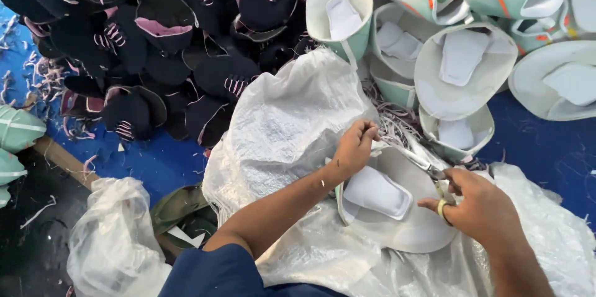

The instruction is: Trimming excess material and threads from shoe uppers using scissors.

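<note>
My left hand (354, 147) pinches the upper edge of a pale grey shoe upper (410, 222) that lies inside-up on a white woven sack. A white padded insert (375, 193) shows in its middle. My right hand (475, 207) grips a pair of metal scissors (428, 165) with yellow loop handles. The blades point up-left toward the edge that the left hand holds.
A heap of black shoe uppers with pink trim (167, 36) fills the top left. Mint and grey uppers (465, 55) are piled at the top right. The white woven sack (285, 123) covers my lap. Trimmed scraps (391, 123) litter the blue surface (546, 148).
</note>
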